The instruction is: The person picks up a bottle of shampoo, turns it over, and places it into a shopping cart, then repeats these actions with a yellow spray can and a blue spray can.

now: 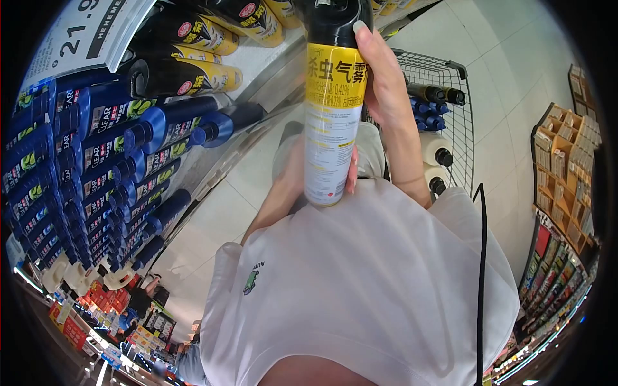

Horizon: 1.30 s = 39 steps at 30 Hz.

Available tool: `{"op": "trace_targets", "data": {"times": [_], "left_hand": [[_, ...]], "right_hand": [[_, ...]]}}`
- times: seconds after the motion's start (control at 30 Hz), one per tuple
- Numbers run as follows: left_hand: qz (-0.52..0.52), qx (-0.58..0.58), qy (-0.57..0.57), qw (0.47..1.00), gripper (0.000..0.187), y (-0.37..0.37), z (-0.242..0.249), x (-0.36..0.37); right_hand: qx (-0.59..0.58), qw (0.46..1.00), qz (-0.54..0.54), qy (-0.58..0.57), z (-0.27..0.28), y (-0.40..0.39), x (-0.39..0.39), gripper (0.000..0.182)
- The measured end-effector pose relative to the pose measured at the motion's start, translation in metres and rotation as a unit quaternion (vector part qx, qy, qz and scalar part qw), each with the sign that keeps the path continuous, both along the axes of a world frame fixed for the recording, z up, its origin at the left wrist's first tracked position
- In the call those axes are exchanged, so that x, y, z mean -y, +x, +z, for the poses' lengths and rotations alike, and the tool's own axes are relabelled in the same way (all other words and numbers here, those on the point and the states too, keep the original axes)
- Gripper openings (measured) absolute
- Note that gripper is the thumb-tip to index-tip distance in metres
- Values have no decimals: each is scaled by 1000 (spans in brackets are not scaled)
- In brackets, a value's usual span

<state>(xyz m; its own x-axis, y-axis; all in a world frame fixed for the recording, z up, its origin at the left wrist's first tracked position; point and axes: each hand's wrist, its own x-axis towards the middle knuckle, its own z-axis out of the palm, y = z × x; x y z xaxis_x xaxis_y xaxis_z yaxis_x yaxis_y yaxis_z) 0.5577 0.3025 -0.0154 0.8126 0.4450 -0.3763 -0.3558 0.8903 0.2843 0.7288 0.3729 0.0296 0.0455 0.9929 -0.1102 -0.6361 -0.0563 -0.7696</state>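
A tall spray can [331, 116] with a black cap, a yellow upper label and a white lower part stands nearly upright before my chest. My right hand [385, 80] grips its upper right side, the thumb near the cap. Around the lower part, my left hand [297, 157] reaches from behind; its fingertips show at the can's right edge and most of the hand is hidden. Similar black and yellow cans [187, 78] lie on the shelf at the upper left, by a price tag [77, 35].
Blue shampoo bottles [103, 151] fill the shelves on the left. To the right of my right arm is a wire cart [465, 96] holding black-capped items, blue bottles and white bottles [436, 152]. A wooden display rack [563, 167] stands at the far right.
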Motion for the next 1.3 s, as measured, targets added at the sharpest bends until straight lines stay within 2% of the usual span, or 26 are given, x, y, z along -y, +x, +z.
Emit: {"op": "trace_targets", "data": {"times": [0.13, 0.2, 0.23, 0.3, 0.33, 0.43, 0.5, 0.63, 0.73, 0.83, 1.03, 1.3], "left_hand": [[-13, 5, 26, 1000, 71, -4, 2, -2], [-5, 13, -15, 1000, 77, -8, 2, -2], [-1, 18, -34, 999, 81, -10, 3, -1], [6, -48, -18, 999, 88, -11, 15, -3], [10, -81, -10, 997, 93, -13, 18, -4], [66, -88, 84, 990, 99, -23, 13, -9], [101, -97, 133, 981, 101, -28, 15, -14], [157, -118, 202, 960, 94, -33, 10, -16], [202, -117, 241, 942, 80, -31, 5, -17], [188, -240, 306, 902, 87, -26, 16, -18], [228, -203, 293, 906, 85, -30, 20, -25], [219, -260, 302, 891, 82, -29, 15, -26]], "right_hand": [[112, 993, -38, -7, 13, 17, 6, 45], [162, 985, -46, -31, 13, 32, 11, 46], [161, 982, -77, -52, -7, 48, 13, 49], [192, 976, -89, -51, -12, 69, 17, 52], [227, 966, -110, -50, 7, 64, 19, 53], [267, 953, -137, -48, 1, 92, 23, 55], [282, 950, -117, -73, -1, 104, 29, 52], [253, 951, -117, -136, -23, 120, 37, 50], [261, 941, -117, -181, -26, 126, 39, 50], [277, 930, -89, -225, -31, 129, 40, 51], [301, 908, -54, -286, -38, 127, 41, 69], [335, 895, -22, -294, -44, 127, 41, 82]]}}
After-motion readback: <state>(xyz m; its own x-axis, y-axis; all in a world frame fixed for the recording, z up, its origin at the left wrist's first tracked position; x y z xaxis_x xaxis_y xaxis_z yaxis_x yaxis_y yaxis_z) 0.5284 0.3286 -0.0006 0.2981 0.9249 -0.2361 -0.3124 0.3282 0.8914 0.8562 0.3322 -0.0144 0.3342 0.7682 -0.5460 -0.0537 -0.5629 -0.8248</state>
